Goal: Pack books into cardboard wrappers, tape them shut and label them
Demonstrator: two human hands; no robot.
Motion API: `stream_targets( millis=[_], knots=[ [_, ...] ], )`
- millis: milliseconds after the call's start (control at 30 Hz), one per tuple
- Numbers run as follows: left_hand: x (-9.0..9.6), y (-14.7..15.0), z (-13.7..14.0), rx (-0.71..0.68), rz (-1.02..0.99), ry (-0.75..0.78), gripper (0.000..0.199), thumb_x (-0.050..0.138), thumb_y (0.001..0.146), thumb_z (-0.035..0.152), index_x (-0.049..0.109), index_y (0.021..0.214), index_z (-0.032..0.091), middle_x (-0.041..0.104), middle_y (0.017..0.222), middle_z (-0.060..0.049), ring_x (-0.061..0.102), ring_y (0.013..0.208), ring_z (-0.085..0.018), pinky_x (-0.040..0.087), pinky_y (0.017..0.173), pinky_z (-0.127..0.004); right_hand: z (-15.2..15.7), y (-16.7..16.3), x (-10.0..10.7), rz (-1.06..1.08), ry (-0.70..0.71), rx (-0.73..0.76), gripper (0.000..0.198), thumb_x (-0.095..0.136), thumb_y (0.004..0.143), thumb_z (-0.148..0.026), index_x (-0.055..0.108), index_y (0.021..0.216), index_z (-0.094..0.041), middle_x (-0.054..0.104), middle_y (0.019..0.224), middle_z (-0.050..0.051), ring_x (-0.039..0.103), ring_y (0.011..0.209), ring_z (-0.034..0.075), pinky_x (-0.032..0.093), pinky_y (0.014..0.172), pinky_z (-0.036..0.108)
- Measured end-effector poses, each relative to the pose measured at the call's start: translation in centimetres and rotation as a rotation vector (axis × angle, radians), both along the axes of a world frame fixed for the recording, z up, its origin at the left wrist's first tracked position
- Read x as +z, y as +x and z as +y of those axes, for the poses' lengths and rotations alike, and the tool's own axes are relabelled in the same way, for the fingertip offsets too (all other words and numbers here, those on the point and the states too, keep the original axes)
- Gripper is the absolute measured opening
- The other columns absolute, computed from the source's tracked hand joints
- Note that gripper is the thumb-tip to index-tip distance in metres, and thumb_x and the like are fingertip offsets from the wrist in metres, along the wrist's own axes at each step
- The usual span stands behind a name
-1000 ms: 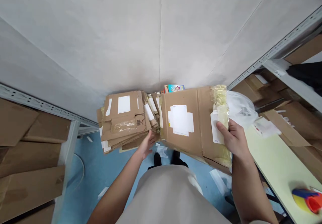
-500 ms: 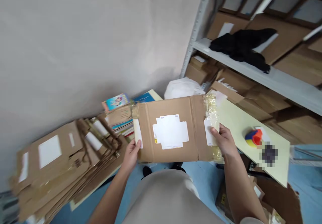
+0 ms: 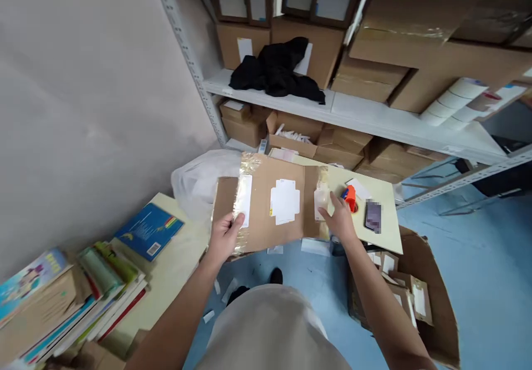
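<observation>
A folded piece of brown cardboard is held up in front of me, with clear tape along its ends and a cross-shaped white label in the middle. My left hand grips its left end, thumb on top beside a white label strip. At the right end is my right hand, thumb and forefinger spread apart at the taped edge; its other fingers are hard to see. Just beyond that hand, an orange and blue tape dispenser sits on the pale table, near a dark phone-like item.
Left, a blue book and a stack of books lie on another pale surface, by a white plastic bag. A metal shelf with boxes and black cloth stands behind. A large open carton is lower right.
My view has swung right, bringing the shelf and table into the middle. The cardboard stays in my left hand, its right panel now angled; my right hand's fingers have spread.
</observation>
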State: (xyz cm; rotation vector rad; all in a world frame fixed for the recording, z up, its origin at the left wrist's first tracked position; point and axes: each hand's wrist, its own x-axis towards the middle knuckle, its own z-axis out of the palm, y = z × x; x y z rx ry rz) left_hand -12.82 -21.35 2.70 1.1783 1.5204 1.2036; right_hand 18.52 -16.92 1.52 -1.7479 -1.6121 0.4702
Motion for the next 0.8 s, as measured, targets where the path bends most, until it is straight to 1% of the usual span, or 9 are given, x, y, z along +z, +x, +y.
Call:
stream_targets(
  millis=[67, 167, 267, 333, 433, 567, 633, 700, 800],
  knots=[
    [1.0, 2.6, 2.3, -0.081, 0.143, 0.073, 0.038, 0.052, 0.083, 0.049, 0.054, 0.063, 0.017, 0.049, 0.056, 0.004, 0.045, 0.055, -0.01, 0.037, 0.053, -0.021, -0.3, -1.1, 2.3, -0.085, 0.111, 0.028, 0.059, 0.055, 0.083, -0.051, 0.05, 0.13, -0.016, 0.054, 0.124, 0.018, 0.053, 0.11, 0.031, 0.046, 0.089, 0.048],
    [2.1, 6.8, 4.7, -0.223, 0.32, 0.19, 0.035, 0.047, 0.087, 0.042, 0.054, 0.063, 0.017, 0.05, 0.054, 0.003, 0.045, 0.052, -0.01, 0.036, 0.051, -0.021, -0.6, -4.4, 6.4, -0.065, 0.0, 0.271, 0.068, 0.052, 0.084, -0.055, 0.037, 0.14, -0.021, 0.054, 0.123, 0.014, 0.062, 0.092, 0.024, 0.052, 0.076, 0.037],
    [2.4, 11.1, 6.4, -0.387, 0.512, 0.315, 0.021, 0.048, 0.084, 0.025, 0.061, 0.071, 0.017, 0.062, 0.063, -0.002, 0.054, 0.057, -0.012, 0.04, 0.055, -0.023, 1.0, -7.1, 9.1, -0.232, -0.138, 0.122, 0.079, 0.053, 0.082, -0.058, 0.028, 0.144, -0.017, 0.055, 0.118, 0.016, 0.064, 0.089, 0.028, 0.049, 0.07, 0.036],
    [2.3, 13.5, 7.2, -0.45, 0.63, 0.373, 0.018, 0.048, 0.08, 0.015, 0.064, 0.074, 0.016, 0.066, 0.068, -0.006, 0.06, 0.061, -0.015, 0.043, 0.058, -0.024, 2.7, -7.4, 9.6, -0.338, -0.21, -0.035, 0.066, 0.051, 0.085, -0.05, 0.036, 0.137, -0.012, 0.06, 0.109, 0.017, 0.064, 0.086, 0.029, 0.047, 0.068, 0.035],
    [2.3, 15.3, 8.6, -0.54, 0.703, 0.461, 0.019, 0.047, 0.082, 0.015, 0.066, 0.083, 0.015, 0.07, 0.075, -0.008, 0.065, 0.068, -0.019, 0.048, 0.062, -0.027, 5.2, -5.9, 9.1, -0.426, -0.297, -0.134, 0.03, 0.041, 0.09, -0.027, 0.053, 0.113, -0.012, 0.065, 0.09, 0.013, 0.064, 0.077, 0.025, 0.043, 0.065, 0.031],
    [3.4, 13.5, 12.0, -0.594, 0.795, 0.645, 0.044, 0.052, 0.085, 0.039, 0.058, 0.121, 0.014, 0.063, 0.123, -0.014, 0.056, 0.115, -0.028, 0.047, 0.094, -0.04, 7.4, -2.0, 8.4, -0.466, -0.33, -0.199, 0.019, 0.038, 0.088, -0.018, 0.055, 0.093, -0.014, 0.064, 0.076, 0.01, 0.061, 0.069, 0.022, 0.037, 0.061, 0.028],
    [3.9, 11.7, 15.2, -0.488, 0.917, 0.593, 0.064, 0.056, 0.081, 0.05, 0.048, 0.132, 0.013, 0.046, 0.141, -0.018, 0.039, 0.131, -0.035, 0.034, 0.106, -0.051, 8.4, 0.1, 8.4, -0.428, -0.306, -0.165, 0.015, 0.039, 0.086, -0.02, 0.054, 0.087, -0.016, 0.063, 0.073, 0.009, 0.059, 0.068, 0.021, 0.036, 0.06, 0.028],
    [4.2, 10.5, 19.4, -0.421, 1.047, 0.416, 0.083, 0.06, 0.077, 0.054, 0.033, 0.143, 0.01, 0.031, 0.149, -0.023, 0.027, 0.137, -0.04, 0.027, 0.107, -0.058, 9.5, 2.2, 8.5, -0.335, -0.286, -0.068, 0.013, 0.041, 0.085, -0.023, 0.053, 0.082, -0.019, 0.06, 0.07, 0.005, 0.057, 0.067, 0.02, 0.036, 0.061, 0.027],
    [3.9, 10.8, 25.8, -0.588, 1.178, 0.207, 0.101, 0.064, 0.071, 0.057, 0.019, 0.148, 0.009, 0.031, 0.148, -0.025, 0.026, 0.137, -0.041, 0.026, 0.106, -0.058, 11.6, 4.9, 8.2, -0.123, -0.317, 0.087, 0.016, 0.043, 0.086, -0.03, 0.053, 0.079, -0.019, 0.059, 0.071, 0.002, 0.055, 0.067, 0.018, 0.038, 0.063, 0.027]
  ],
)
